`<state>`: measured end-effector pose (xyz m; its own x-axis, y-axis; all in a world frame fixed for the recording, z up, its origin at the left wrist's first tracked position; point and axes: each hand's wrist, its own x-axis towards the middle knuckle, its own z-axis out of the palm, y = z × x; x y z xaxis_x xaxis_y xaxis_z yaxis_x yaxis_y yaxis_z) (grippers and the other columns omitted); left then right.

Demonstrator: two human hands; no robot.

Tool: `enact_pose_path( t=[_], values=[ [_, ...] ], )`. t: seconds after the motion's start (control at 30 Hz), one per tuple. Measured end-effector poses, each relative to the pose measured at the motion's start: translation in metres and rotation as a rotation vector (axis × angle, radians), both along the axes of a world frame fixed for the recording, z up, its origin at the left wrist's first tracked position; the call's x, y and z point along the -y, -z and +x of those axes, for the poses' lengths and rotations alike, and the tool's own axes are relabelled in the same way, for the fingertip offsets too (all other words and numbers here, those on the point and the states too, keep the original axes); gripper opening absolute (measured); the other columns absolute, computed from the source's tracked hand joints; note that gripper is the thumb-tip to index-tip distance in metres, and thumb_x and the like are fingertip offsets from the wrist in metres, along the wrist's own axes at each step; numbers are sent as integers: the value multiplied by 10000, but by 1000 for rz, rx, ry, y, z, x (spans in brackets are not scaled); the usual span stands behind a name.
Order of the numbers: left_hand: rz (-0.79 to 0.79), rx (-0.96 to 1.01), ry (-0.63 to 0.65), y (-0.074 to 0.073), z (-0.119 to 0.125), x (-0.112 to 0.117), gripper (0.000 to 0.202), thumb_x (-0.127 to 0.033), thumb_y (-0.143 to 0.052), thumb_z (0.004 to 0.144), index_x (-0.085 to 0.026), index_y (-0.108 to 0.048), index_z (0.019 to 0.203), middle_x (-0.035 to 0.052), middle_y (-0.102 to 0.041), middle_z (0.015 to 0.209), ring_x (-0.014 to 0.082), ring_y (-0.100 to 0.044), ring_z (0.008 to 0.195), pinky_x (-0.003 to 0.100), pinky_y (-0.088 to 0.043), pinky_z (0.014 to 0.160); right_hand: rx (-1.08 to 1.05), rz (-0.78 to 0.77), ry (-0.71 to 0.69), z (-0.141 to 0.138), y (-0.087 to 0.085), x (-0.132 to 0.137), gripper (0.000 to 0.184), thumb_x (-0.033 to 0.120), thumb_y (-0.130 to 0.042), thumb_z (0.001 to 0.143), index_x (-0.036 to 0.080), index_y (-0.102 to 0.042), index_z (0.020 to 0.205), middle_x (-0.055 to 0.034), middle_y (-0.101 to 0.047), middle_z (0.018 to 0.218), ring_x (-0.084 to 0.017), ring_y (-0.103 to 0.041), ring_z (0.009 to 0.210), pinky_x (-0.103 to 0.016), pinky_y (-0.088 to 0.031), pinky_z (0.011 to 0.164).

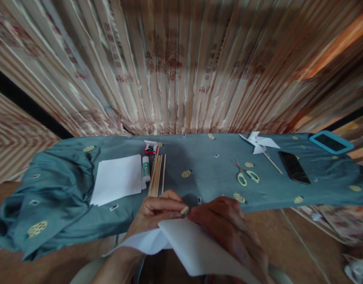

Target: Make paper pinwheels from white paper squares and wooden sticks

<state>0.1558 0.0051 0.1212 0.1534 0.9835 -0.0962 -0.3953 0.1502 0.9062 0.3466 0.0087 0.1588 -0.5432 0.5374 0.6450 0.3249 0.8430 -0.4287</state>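
Note:
At the table's near edge, my left hand [160,211] is closed, thumb and fingers pinching what looks like the pale end of a wooden stick [185,210]. Close beside it, my right hand [225,225] is also closed, its fingertips bent inward and mostly hidden. A white paper pinwheel [193,246] with folded blades hangs below and between both hands, lying against the right hand and left wrist. Its centre is hidden by the fingers. Beyond the left hand lies a bundle of wooden sticks [156,173], one of them a little apart.
White paper sheets [118,179], a glue stick [146,169] and a small red box of pins [151,147] lie on the left. On the right are scissors [243,172], another pinwheel [258,142] on a stick, a phone [294,167] and a blue-framed tablet [331,142]. A curtain hangs behind.

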Motion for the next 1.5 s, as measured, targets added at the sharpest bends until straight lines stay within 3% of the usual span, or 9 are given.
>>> enact_pose_path(
  t=[0.37, 0.53, 0.73, 0.97, 1.07, 1.23, 1.37, 1.5],
  values=[
    [-5, -122, -60, -19, -2, 2, 94, -320, -818, 635, -268, -801, 712, 69, -641, 721, 167, -563, 676, 280, -421, 623, -84, -13, 13, -8, 0, -3, 313, 203, -489, 947, 164, -514, 1256, -58, -710, 935, -168, -644, 861, -328, -488, 781],
    [-5, -144, -98, -13, -3, 2, 88, -366, -815, 624, -294, -798, 671, 83, -660, 719, 195, -560, 663, 305, -437, 597, -64, -6, -7, -7, 2, -3, 349, 178, -508, 923, 145, -513, 1271, -74, -706, 983, -181, -643, 889, -339, -493, 792],
    [73, -97, -86, 4, -6, 1, 150, -374, -834, 603, -261, -797, 694, 74, -661, 723, 140, -557, 613, 240, -424, 533, -75, -5, 8, -10, 0, -2, 285, 173, -496, 938, 129, -529, 1218, -65, -705, 942, -165, -626, 877, -327, -474, 802],
    [19, -156, -121, -9, -7, 2, 112, -354, -820, 627, -266, -797, 692, 80, -654, 701, 167, -581, 639, 263, -435, 569, -154, -11, 28, -15, -3, -8, 299, 139, -494, 918, 183, -563, 1205, -44, -721, 921, -160, -652, 830, -301, -515, 726],
    [-7, -182, -141, -11, -5, 1, 156, -333, -830, 588, -216, -797, 686, 72, -643, 688, 164, -572, 628, 247, -431, 557, -211, -87, 85, -19, 9, -12, 291, 95, -525, 884, 215, -603, 1138, -23, -725, 916, -152, -658, 833, -297, -531, 727],
    [-160, -255, -187, 1, 3, -2, 214, -255, -841, 520, -125, -722, 642, 19, -611, 630, 125, -528, 573, 211, -389, 512, -194, -372, 205, -20, 38, -21, 60, 192, -641, 834, 195, -700, 824, -9, -701, 766, -159, -657, 715, -297, -531, 665],
    [-213, -229, -252, 14, 12, -3, 226, -325, -789, 601, -126, -683, 594, 11, -608, 564, 120, -511, 550, 229, -415, 534, -247, -618, 152, -20, 50, -31, 90, 223, -647, 830, 197, -733, 821, -18, -732, 793, -177, -667, 720, -298, -535, 663],
    [-216, -154, -210, 21, 20, -8, 213, -331, -773, 635, -126, -732, 679, 43, -665, 597, 176, -602, 620, 282, -476, 607, -296, -724, 109, -21, 52, -38, 108, 199, -641, 819, 201, -742, 780, -7, -737, 759, -174, -667, 700, -280, -534, 641]
  ],
)
